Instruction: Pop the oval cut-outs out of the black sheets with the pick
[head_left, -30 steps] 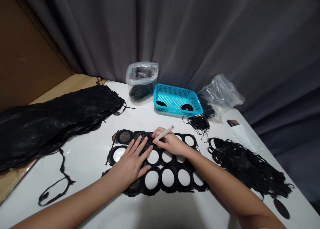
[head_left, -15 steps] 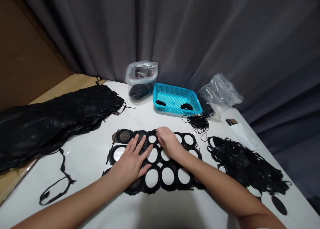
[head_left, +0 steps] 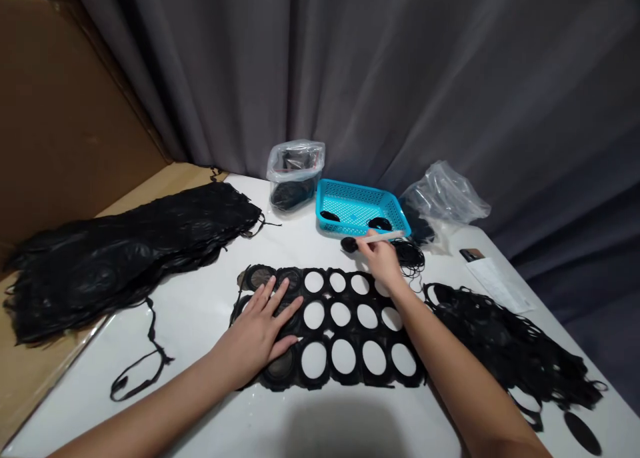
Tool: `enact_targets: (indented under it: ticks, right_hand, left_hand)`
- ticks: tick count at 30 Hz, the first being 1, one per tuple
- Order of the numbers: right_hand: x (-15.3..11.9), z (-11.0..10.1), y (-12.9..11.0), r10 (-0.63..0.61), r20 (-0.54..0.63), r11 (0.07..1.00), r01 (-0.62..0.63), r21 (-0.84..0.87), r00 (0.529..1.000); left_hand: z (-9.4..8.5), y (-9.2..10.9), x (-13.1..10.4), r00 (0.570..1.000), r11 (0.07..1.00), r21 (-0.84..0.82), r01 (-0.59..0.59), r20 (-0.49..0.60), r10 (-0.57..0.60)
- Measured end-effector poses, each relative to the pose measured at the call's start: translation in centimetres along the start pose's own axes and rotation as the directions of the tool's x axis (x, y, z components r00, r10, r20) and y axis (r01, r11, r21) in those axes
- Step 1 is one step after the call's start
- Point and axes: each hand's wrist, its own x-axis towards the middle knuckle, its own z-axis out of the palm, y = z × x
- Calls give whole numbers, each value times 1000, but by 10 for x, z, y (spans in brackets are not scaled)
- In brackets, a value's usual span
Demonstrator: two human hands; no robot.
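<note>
A black sheet [head_left: 327, 315] with rows of round cut-outs lies flat on the white table [head_left: 210, 415]. White shows through most of the holes, while dark discs fill several at the left end. My left hand [head_left: 260, 328] rests flat there with its fingers spread. Beyond the sheet's far edge, my right hand [head_left: 381, 261] is closed on a slim white pen-like tool [head_left: 386, 237]. At its fingertips is a small black disc [head_left: 349, 245], just in front of the blue basket [head_left: 363, 230]; whether it is pinched by fingers or tool is unclear.
Several black sheets are stacked [head_left: 125, 245] at the left. A clear bag of black pieces [head_left: 295, 178] stands behind, and another plastic bag [head_left: 445, 195] lies right of the basket. Black cord [head_left: 410, 257], a scrap pile [head_left: 515, 345] and a loose black disc [head_left: 583, 433] lie to the right.
My right hand has moved away from the sheet's far row toward the basket, now with a black disc at its fingertips. My left hand stays on the sheet. The view has shifted slightly.
</note>
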Motion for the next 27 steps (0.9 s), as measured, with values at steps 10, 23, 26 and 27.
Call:
enact_targets:
  ticks: [10, 23, 26, 27]
  right_hand:
    - [-113, -176, 73, 261, -231, 728, -348, -591, 937]
    - [-37, 56, -59, -267, 457, 936, 114, 334, 848]
    - [-31, 82, -56, -289, 496, 932, 122, 342, 819]
    - [-30, 85, -54, -284, 505, 934, 117, 337, 815]
  left_hand:
    - [5, -24, -13, 997, 1000, -30, 10, -76, -12]
    - [3, -16, -15, 997, 999, -14, 45, -70, -46]
    - [3, -15, -17, 998, 999, -12, 51, -48, -51]
    - [3, -14, -18, 998, 999, -8, 50, -47, -51]
